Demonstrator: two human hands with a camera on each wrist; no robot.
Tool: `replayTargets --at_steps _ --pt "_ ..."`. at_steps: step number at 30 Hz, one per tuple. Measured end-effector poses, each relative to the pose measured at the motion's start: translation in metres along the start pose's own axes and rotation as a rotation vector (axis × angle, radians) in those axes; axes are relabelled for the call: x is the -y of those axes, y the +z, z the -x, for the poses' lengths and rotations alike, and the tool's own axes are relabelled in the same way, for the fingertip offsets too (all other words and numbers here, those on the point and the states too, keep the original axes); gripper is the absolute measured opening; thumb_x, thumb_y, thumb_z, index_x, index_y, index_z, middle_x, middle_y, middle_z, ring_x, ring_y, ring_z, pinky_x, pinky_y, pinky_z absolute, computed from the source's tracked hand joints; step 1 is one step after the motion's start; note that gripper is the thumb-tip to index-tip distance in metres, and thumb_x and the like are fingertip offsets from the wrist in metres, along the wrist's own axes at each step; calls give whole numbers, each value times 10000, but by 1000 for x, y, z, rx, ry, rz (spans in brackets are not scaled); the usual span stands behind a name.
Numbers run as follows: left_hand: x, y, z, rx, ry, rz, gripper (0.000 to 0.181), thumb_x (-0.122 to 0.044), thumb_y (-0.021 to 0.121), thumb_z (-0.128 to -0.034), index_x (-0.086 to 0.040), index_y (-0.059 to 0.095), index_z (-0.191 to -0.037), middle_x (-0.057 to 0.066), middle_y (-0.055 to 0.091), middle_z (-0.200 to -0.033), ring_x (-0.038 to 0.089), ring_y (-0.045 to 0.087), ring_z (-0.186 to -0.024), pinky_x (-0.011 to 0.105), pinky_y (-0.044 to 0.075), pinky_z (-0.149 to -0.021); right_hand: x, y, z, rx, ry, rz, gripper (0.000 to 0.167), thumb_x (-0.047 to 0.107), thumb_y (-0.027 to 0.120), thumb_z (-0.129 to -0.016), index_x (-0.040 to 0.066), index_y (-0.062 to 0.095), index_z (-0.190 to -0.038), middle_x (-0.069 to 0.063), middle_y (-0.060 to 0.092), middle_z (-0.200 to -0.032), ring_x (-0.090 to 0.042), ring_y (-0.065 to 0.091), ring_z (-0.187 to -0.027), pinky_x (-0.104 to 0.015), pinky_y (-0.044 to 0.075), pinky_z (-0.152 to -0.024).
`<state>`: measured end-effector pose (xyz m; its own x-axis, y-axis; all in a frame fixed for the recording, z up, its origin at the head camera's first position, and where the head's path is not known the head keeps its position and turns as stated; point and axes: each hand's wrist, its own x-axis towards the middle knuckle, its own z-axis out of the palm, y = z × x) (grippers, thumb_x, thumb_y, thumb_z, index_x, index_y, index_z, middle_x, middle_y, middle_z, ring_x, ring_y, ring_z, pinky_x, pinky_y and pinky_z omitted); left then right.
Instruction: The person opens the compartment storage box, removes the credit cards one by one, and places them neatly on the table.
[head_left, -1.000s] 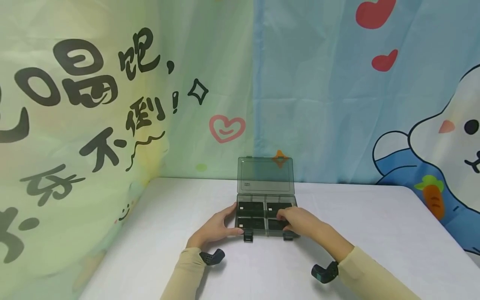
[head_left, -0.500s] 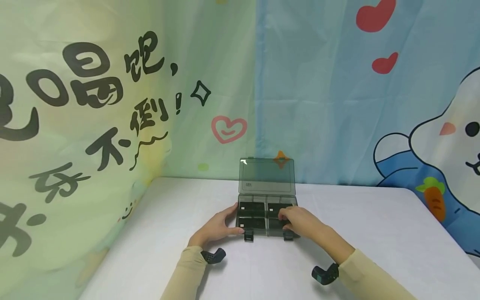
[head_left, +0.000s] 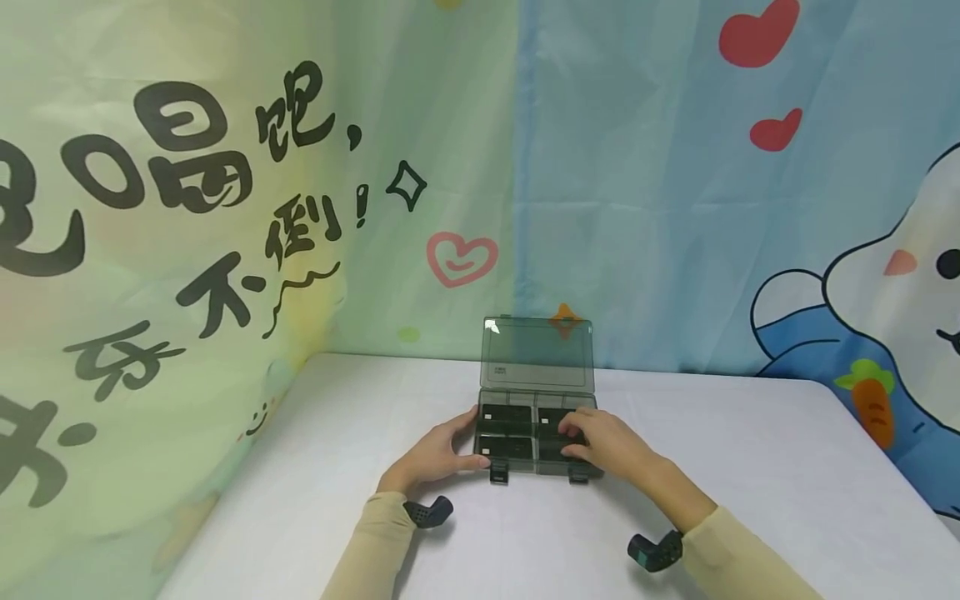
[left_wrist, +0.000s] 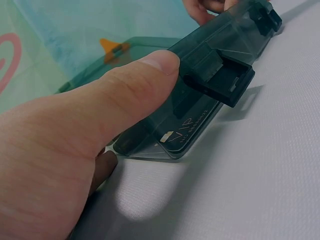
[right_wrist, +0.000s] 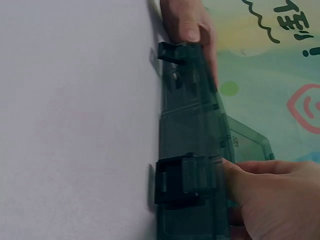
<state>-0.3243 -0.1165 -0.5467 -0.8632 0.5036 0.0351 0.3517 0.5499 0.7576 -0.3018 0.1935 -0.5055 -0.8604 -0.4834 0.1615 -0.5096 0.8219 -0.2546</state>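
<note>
A dark see-through compartment box (head_left: 536, 468) lies on the table, its lid (head_left: 536, 354) raised at the back. Black cards (head_left: 507, 448) fill the two left compartments, and another (head_left: 549, 416) shows at the back right. My left hand (head_left: 427, 458) grips the box's left side, thumb on the front corner; the left wrist view shows that thumb beside a latch (left_wrist: 225, 80) and a card marked VIP (left_wrist: 189, 127). Over the right compartments, my right hand (head_left: 618, 446) reaches in with bent fingers. In the right wrist view this hand (right_wrist: 280, 195) has its fingertips hidden behind the front wall; what they hold cannot be told.
The box stands on a white-covered table (head_left: 300, 542). Behind it hangs a printed cloth (head_left: 637, 208) with hearts, lettering and a rabbit figure. Two front latches (head_left: 498, 473) hang down at the box's front edge. A dark device is worn on each wrist.
My right thumb has shifted slightly left and back over the right front compartment. My left hand keeps its grip. The head view has shifted a little.
</note>
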Motion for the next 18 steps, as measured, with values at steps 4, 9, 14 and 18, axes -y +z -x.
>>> replayTargets --at_steps 4,9,14,18 --pt "-1 0 -1 4 3 0 990 -499 759 -746 -113 258 -1506 74 292 -1552 266 271 -1436 455 218 -1191 0 -2 1 19 -6 6 306 303 746 -802 162 684 -1066 58 594 -901 -66 560 -739 -262 504 -649" --pt "-1 0 -2 6 4 -11 986 -505 757 -746 -118 262 -1505 76 301 -1548 271 279 -1433 459 224 -1189 1 -4 1 13 -7 -8 232 236 747 -809 158 706 -1023 66 583 -874 -74 564 -761 -256 508 -660" --pt "0 0 -2 3 2 -11 985 -510 757 -744 -122 266 -1504 79 307 -1545 276 281 -1432 466 225 -1188 3 -10 -1 2 -17 -34 169 177 764 -789 150 723 -951 83 591 -811 -78 552 -760 -251 500 -662" --pt "1 1 -2 1 8 -14 982 -511 755 -746 -120 269 -1504 77 307 -1545 274 280 -1432 464 227 -1187 5 -17 -1 44 -39 -106 151 126 736 -812 114 729 -962 53 631 -841 -97 594 -763 -219 510 -637"
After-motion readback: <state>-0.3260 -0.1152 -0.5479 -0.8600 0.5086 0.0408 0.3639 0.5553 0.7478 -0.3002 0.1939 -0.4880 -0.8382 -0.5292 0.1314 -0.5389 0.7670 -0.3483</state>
